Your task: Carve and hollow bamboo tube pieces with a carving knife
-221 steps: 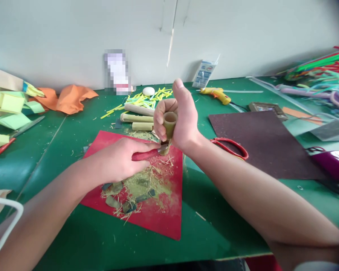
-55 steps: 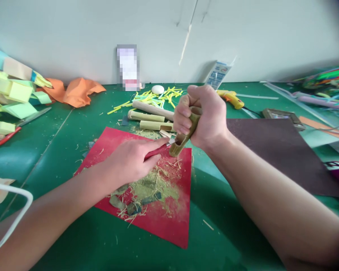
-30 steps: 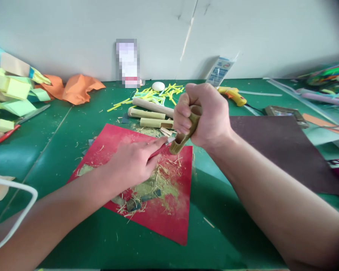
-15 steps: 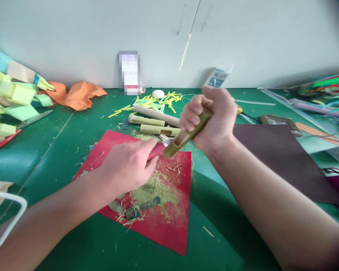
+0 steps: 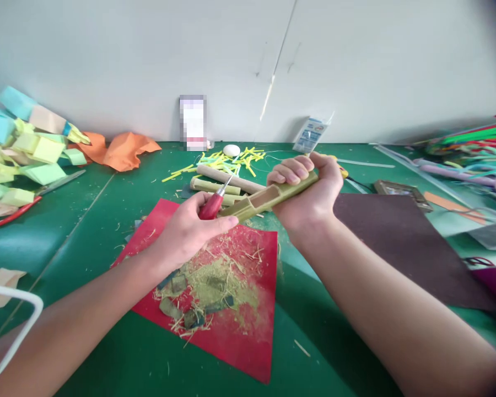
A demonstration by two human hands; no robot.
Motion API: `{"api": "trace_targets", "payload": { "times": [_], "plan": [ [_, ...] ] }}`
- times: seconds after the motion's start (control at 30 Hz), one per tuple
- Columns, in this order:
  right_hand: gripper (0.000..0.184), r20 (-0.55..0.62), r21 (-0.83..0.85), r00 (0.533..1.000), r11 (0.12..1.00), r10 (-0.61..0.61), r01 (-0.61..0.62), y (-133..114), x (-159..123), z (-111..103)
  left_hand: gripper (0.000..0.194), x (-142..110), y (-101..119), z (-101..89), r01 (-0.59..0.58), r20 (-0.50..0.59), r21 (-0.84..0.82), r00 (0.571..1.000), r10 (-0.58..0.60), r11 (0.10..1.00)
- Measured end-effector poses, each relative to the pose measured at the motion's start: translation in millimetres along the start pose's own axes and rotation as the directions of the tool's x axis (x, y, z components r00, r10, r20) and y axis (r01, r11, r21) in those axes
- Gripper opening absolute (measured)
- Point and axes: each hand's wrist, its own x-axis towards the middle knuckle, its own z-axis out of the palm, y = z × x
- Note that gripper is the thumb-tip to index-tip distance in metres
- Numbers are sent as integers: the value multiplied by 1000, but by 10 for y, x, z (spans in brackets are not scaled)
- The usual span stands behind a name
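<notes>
My right hand is wrapped round one end of a green bamboo tube that has a rectangular slot cut in its side. In my left hand is an awl with a red handle, its thin metal tip pointing up and away. The left thumb lies along the tube's near end. Beneath both hands lies a red sheet, strewn with bamboo dust, fibres and dark scraps. More cut bamboo pieces rest just behind the held tube.
Folded papers, red-handled scissors and crumpled orange paper lie at the left. Yellow strips and a white egg-shaped object sit at the back. A dark sheet, a small frame and coloured stems are at the right.
The awl's tip has come away from the bamboo and now points upward. The tube has swung flatter, and my left thumb now touches its near end.
</notes>
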Motion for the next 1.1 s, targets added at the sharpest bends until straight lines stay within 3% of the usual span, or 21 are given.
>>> {"api": "trace_targets", "payload": {
  "times": [0.07,0.13,0.2,0.23,0.3,0.37,0.43,0.5,0.53,0.67,0.77,0.87,0.97,1.1],
  "plan": [
    [30,-13,35,1000,999,22,-22,19,52,-55,34,5,-6,-5,-17,-15,-51,1000,17,999],
    [29,41,-64,999,997,-35,37,32,113,-115,30,32,-13,-40,-84,-87,-90,993,76,992],
    [31,139,-269,984,952,-109,143,18,168,-157,27,68,-3,-104,-188,-201,-78,965,170,979],
    [33,190,-409,972,889,-137,205,-4,186,-165,26,84,14,-143,-241,-253,-51,942,221,969],
    [40,297,-657,927,655,-230,373,-76,187,-145,24,101,71,-223,-310,-305,41,901,307,950],
    [30,332,-720,912,561,-241,410,-161,136,-78,22,95,150,-289,-336,-293,181,879,377,924],
    [31,370,-863,926,342,-73,371,-220,43,17,22,71,228,-328,-353,-245,353,859,450,866],
    [29,386,-908,915,224,116,354,-225,-59,106,24,40,285,-335,-371,-186,491,839,511,788],
    [28,385,-915,901,210,197,345,-205,-106,139,25,23,304,-328,-377,-158,532,835,526,758],
    [26,363,-917,795,337,486,212,-46,-228,182,24,-54,333,-268,-394,-87,562,846,526,727],
    [25,382,-898,766,403,517,175,45,-265,165,24,-100,343,-231,-412,-98,526,839,535,744],
    [26,392,-858,785,498,480,124,70,-265,153,26,-109,346,-230,-395,-157,444,849,504,804],
    [31,388,-804,835,585,391,100,74,-242,146,26,-75,329,-258,-364,-192,363,872,451,858],
    [29,376,-770,875,628,304,112,114,-219,123,28,30,271,-347,-287,-157,408,913,376,867]
  ]
}}
